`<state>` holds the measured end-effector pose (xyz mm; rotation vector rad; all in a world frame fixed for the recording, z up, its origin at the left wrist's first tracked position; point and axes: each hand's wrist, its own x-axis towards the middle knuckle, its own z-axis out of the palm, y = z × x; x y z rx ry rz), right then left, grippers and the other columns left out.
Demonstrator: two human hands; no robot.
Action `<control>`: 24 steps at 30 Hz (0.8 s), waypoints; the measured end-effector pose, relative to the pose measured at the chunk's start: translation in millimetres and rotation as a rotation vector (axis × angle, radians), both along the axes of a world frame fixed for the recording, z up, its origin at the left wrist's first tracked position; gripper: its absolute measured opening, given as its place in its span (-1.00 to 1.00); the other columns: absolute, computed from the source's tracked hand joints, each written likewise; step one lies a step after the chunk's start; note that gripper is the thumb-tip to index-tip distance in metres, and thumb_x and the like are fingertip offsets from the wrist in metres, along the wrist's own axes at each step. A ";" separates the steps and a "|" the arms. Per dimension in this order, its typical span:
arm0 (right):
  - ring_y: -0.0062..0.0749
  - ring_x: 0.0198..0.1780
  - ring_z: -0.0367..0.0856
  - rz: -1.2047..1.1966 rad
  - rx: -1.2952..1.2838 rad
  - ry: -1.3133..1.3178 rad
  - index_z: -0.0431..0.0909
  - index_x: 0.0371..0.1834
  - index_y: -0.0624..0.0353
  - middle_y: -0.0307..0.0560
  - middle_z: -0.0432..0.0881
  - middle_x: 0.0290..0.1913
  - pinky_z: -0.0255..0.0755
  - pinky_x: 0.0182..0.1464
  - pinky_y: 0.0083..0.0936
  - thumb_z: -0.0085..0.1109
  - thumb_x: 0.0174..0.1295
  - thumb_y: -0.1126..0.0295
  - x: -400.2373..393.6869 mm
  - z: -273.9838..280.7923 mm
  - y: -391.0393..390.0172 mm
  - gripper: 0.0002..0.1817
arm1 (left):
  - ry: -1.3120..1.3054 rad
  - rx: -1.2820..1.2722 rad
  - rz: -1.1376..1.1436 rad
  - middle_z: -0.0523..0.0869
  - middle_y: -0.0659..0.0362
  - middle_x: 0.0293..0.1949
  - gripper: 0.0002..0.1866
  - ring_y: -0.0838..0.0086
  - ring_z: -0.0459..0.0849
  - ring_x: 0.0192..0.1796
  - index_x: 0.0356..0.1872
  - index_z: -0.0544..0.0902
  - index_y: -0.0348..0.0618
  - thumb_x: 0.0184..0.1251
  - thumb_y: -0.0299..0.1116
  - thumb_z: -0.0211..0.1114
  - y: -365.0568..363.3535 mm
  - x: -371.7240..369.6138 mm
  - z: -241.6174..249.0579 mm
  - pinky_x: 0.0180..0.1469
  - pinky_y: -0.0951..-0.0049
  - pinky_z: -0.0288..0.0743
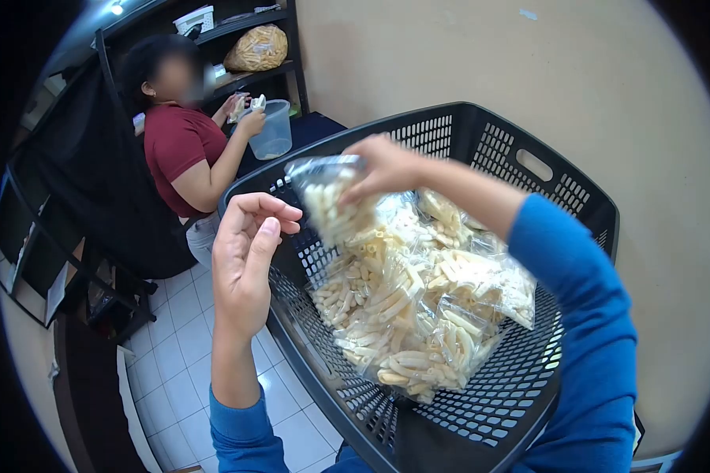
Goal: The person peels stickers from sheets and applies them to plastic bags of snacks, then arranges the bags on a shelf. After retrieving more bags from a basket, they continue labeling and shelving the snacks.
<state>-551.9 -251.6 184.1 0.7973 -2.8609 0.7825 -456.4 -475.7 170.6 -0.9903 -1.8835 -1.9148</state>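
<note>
My right hand [383, 169] grips the top of a clear plastic bag of pale stick-shaped snacks [331, 203], held over the far left part of a black plastic basket [481, 430]. Motion blurs this bag a little. Several similar snack bags [418, 315] lie heaped inside the basket. Raised at the basket's left rim, my left hand [248, 256] has its fingers curved and its thumb apart, with nothing in it. The held bag hangs just to the right of those fingers, apart from them as far as I can see.
At the back left, a co-worker in a dark red shirt [183, 142] holds small packets over a translucent bucket [272, 130]. Behind stands a black shelf [248, 77] with a big bag of snacks [258, 49]. A beige wall [465, 55] runs behind the basket; white floor tiles [170, 370] show at left.
</note>
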 end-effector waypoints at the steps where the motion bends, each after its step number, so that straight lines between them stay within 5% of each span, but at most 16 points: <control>1: -0.36 -0.30 0.61 -0.026 0.009 0.048 0.57 -0.24 0.21 -0.02 0.63 -0.33 0.48 -0.22 -0.52 0.43 -0.34 0.09 11.6 24.6 13.7 -0.43 | 0.002 0.002 0.002 0.54 0.16 -0.29 -0.84 0.59 0.47 -0.22 -0.21 0.41 -0.27 0.26 -0.42 -0.03 -0.9 -1.0 1.4 -0.09 0.59 0.32; 4: -0.27 -0.26 0.60 -0.085 -0.257 0.143 0.46 -0.12 0.36 0.07 0.59 -0.26 0.53 -0.21 -0.47 0.41 -0.22 0.20 73.0 86.4 64.5 -0.40 | -0.016 -0.156 -0.008 0.55 0.15 -0.24 -0.79 0.57 0.49 -0.20 -0.17 0.40 -0.25 0.28 -0.34 -0.05 -1.8 -3.3 3.3 -0.14 0.61 0.30; 7: -0.47 -0.24 0.55 -0.299 -0.192 0.375 0.44 -0.17 0.28 -0.13 0.56 -0.29 0.45 -0.16 -0.58 0.36 -0.12 0.23 169.6 129.3 114.3 -0.51 | -0.095 -0.405 -0.040 0.53 0.15 -0.19 -0.77 0.55 0.49 -0.15 -0.13 0.38 -0.24 0.29 -0.33 -0.05 -3.2 -8.7 14.9 -0.12 0.60 0.32; 10: -0.40 0.01 0.43 -0.700 -0.193 0.461 0.27 0.13 0.28 -0.08 0.47 -0.08 0.26 0.09 -0.48 0.32 -0.23 0.14 277.6 128.5 180.0 -0.20 | -0.153 -0.756 -0.114 0.54 0.08 -0.16 -0.67 0.45 0.51 -0.09 -0.07 0.39 -0.26 0.26 -0.23 0.02 2.9 -32.2 33.1 -0.08 0.49 0.37; 12: -0.29 0.18 0.29 -0.857 -0.210 0.524 0.13 0.24 0.27 -0.04 0.33 0.13 0.16 0.21 -0.42 0.37 -0.30 0.15 365.1 94.1 268.4 -0.04 | -0.067 -1.038 -0.084 0.56 -0.03 -0.15 -0.58 0.32 0.52 -0.06 -0.04 0.40 -0.31 0.22 -0.16 0.07 16.1 -57.6 39.4 -0.03 0.42 0.38; 15: -0.33 0.14 0.31 -0.997 -0.406 0.233 0.11 0.23 0.26 -0.08 0.33 0.10 0.17 0.19 -0.41 0.51 -0.50 0.21 446.0 44.0 264.1 0.09 | 0.197 -1.370 0.027 0.54 -0.08 -0.08 -0.49 0.18 0.50 0.03 -0.01 0.40 -0.32 0.14 -0.12 0.14 43.3 -107.5 26.8 0.04 0.36 0.37; 19: -0.44 -0.06 0.42 -1.070 -0.735 -0.018 0.32 0.01 0.21 -0.20 0.43 -0.14 0.30 0.06 -0.48 0.49 -0.55 0.29 454.0 -45.5 222.1 -0.13 | 0.239 -1.791 0.154 0.48 -0.06 -0.06 -0.46 0.16 0.45 0.08 0.01 0.36 -0.28 0.08 -0.12 0.18 93.1 -137.7 -3.2 0.05 0.29 0.36; 24: -0.49 -0.24 0.48 -0.985 -1.065 -0.388 0.40 -0.17 0.22 -0.23 0.46 -0.31 0.40 -0.16 -0.54 0.38 -0.38 0.48 399.2 -183.0 184.3 -0.44 | 0.277 -1.791 0.166 0.28 -0.07 0.08 -0.30 0.06 0.37 0.10 0.22 0.13 -0.14 0.05 -0.18 0.21 105.2 -139.4 -37.0 0.05 0.12 0.34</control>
